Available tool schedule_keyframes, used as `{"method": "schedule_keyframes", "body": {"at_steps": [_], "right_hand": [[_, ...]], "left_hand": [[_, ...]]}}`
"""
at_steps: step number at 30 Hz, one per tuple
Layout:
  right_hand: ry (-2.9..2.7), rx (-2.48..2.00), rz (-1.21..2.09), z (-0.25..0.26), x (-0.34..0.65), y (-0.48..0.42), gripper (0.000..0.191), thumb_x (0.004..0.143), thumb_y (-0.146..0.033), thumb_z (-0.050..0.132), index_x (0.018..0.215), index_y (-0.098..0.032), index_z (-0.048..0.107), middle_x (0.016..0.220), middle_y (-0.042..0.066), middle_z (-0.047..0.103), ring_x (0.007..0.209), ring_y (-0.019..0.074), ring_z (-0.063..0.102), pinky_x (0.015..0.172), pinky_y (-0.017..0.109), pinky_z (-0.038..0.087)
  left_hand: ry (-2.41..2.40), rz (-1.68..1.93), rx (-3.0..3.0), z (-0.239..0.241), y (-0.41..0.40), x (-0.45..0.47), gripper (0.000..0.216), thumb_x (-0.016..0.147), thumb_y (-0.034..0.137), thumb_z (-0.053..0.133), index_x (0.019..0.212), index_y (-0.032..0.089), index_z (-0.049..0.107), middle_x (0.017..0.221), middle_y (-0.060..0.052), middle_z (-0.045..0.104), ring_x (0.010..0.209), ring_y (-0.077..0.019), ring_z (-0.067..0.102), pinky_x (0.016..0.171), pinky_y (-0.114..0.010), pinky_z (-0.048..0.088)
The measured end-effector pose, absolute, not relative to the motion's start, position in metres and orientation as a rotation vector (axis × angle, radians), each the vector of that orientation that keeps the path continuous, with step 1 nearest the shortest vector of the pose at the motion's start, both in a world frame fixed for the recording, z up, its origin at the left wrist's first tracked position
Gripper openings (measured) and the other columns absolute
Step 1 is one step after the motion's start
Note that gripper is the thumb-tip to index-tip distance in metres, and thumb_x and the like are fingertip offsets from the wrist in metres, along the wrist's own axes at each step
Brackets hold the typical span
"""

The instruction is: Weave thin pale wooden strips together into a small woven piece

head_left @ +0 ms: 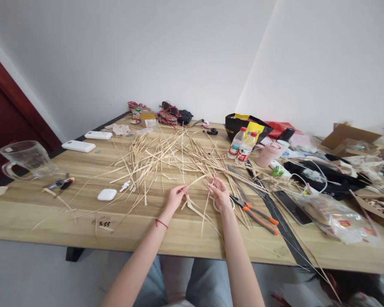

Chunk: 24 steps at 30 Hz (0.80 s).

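A big loose pile of pale straw strips (166, 160) lies spread over the middle of the wooden table (51, 213). My left hand (176, 197), with a red string at the wrist, pinches a strip at the pile's near edge. My right hand (219, 192) has its fingers closed round other strips just to the right. A few short strips (193, 209) lie between the two hands. Orange-handled pliers (257, 213) rest right beside my right hand, and a small roll of tape sits partly hidden under that hand.
A glass jug (28, 160) stands at the far left, a white earbud case (106, 194) and two white power banks (79, 146) left of the pile. Two small bottles (241, 147), a pink cup (268, 154), a phone (292, 207), bags and boxes crowd the right side.
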State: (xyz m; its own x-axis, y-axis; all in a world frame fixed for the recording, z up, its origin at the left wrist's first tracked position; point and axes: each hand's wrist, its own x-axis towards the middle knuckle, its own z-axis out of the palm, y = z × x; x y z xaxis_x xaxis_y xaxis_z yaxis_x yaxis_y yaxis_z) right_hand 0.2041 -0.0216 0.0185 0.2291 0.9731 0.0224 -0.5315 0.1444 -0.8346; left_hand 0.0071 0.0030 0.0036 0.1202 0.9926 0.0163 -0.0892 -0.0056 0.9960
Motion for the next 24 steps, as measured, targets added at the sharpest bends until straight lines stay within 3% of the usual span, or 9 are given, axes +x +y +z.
{"method": "schedule_keyframes", "body": {"at_steps": [3,6,11,15,19,21,24], "right_hand": [[-0.622,-0.838,1.205,0.013,0.205,-0.019,0.03,0.055,-0.018,0.082,0.077,-0.02,0.063,0.086,0.004,0.073,0.08,0.0168,0.07,0.059,0.02,0.057],[-0.621,-0.851,1.21,0.01,0.206,-0.017,0.026,0.057,-0.02,0.082,0.077,-0.019,0.066,0.084,0.004,0.073,0.076,0.0159,0.07,0.058,0.02,0.056],[-0.701,-0.824,1.163,0.019,0.204,-0.02,0.044,0.057,-0.018,0.078,0.099,-0.025,0.069,0.11,0.003,0.069,0.074,0.0131,0.067,0.052,0.019,0.052],[-0.809,-0.733,1.134,0.033,0.198,-0.028,0.068,0.053,-0.014,0.076,0.117,-0.032,0.061,0.138,0.004,0.05,0.065,0.0086,0.061,0.051,0.019,0.05],[-0.872,-0.678,1.167,0.04,0.194,-0.033,0.082,0.051,-0.01,0.076,0.125,-0.036,0.053,0.146,0.005,0.038,0.061,0.0065,0.058,0.051,0.02,0.049],[-0.842,-0.689,1.156,0.038,0.195,-0.032,0.083,0.052,-0.01,0.077,0.127,-0.036,0.051,0.14,0.006,0.047,0.06,0.0063,0.057,0.051,0.019,0.049],[-0.703,-0.701,1.09,0.029,0.201,-0.026,0.07,0.055,-0.013,0.078,0.119,-0.031,0.056,0.107,0.003,0.068,0.065,0.0085,0.062,0.057,0.019,0.052]], "left_hand": [[1.042,1.16,1.213,0.005,0.003,0.007,0.044,0.069,0.05,0.067,0.09,0.012,0.07,0.066,-0.004,0.063,0.056,-0.0131,0.057,0.051,-0.024,0.05],[1.037,1.155,1.235,0.006,0.002,0.008,0.043,0.069,0.051,0.067,0.086,0.012,0.07,0.063,-0.004,0.062,0.055,-0.0131,0.057,0.05,-0.024,0.05],[1.041,1.156,1.243,0.006,0.001,0.008,0.04,0.071,0.048,0.066,0.087,0.011,0.07,0.065,-0.004,0.062,0.055,-0.0127,0.057,0.051,-0.024,0.05],[1.052,1.159,1.226,0.005,0.0,0.009,0.038,0.072,0.045,0.066,0.09,0.011,0.07,0.069,-0.004,0.063,0.056,-0.0121,0.057,0.051,-0.023,0.05],[1.041,1.151,1.218,0.004,0.0,0.01,0.039,0.073,0.044,0.066,0.092,0.011,0.07,0.068,-0.004,0.062,0.055,-0.0115,0.056,0.051,-0.024,0.05],[1.035,1.15,1.221,0.003,0.0,0.01,0.039,0.072,0.045,0.066,0.091,0.011,0.07,0.068,-0.004,0.062,0.055,-0.0116,0.057,0.052,-0.024,0.05],[1.039,1.153,1.221,0.002,0.0,0.01,0.04,0.071,0.046,0.066,0.091,0.012,0.071,0.069,-0.004,0.063,0.054,-0.0117,0.057,0.051,-0.024,0.05]]}}
